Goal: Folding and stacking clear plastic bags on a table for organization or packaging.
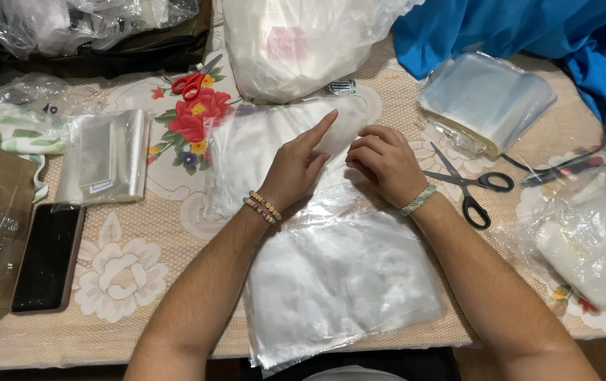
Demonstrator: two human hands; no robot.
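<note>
On the worktop (140,240), which carries a beige floral cloth, the head view shows a clear plastic bag (274,141) lying flat at centre, overlapping a second, larger clear plastic bag (338,282) that reaches the near edge. Left hand (296,169): palm down on the upper bag, index finger extended and pressed flat on the film, remaining fingers loosely bent; grip open, nothing enclosed. Right hand (384,162): just beside the left, fingers curled inward with the tips on the same bag; whether they pinch the film cannot be told. Both wrists carry bead bracelets. Black-handled scissors (469,187) lie just right of the right wrist. A stack of clear bags (486,99) sits further right, below blue fabric (529,35). Red-handled scissors (193,81) lie at upper left. A small pack of clear sleeves (105,155) and a dark phone (49,257) lie at left, well apart from the hands.
</note>
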